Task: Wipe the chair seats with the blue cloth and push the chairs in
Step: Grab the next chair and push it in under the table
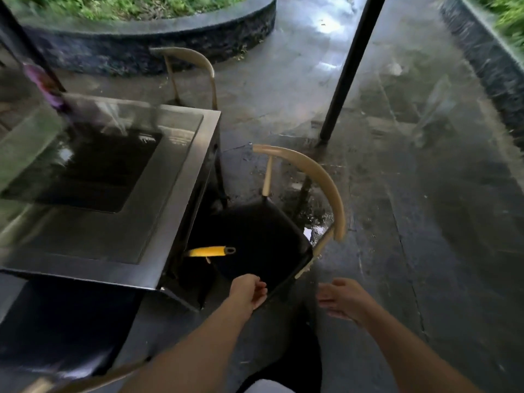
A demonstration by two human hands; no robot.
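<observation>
Head view: left hand [249, 290] lay at the near corner of the near chair's black seat [255, 236], fingers loosely curled; whether it pinched the edge, cannot tell. Right hand [344, 300] hovered with fingers spread, holding nothing. Curved tan backrest [320, 177]. Yellow handle [209, 251] jutted from under the glossy table [175, 177]. Second chair [195, 69] stood tucked at the table's far corner. Wet stone floor [411, 222].

I see the table [158, 194] on the left, with the near chair [255, 239] at its right side, seat partly under the edge, and a handled tool [211, 251] lying on that seat. A second chair [190, 72] stands behind the table, a pole [348, 72] rises right of it, and both hands [248, 290] [344, 300] hover before the near chair.
</observation>
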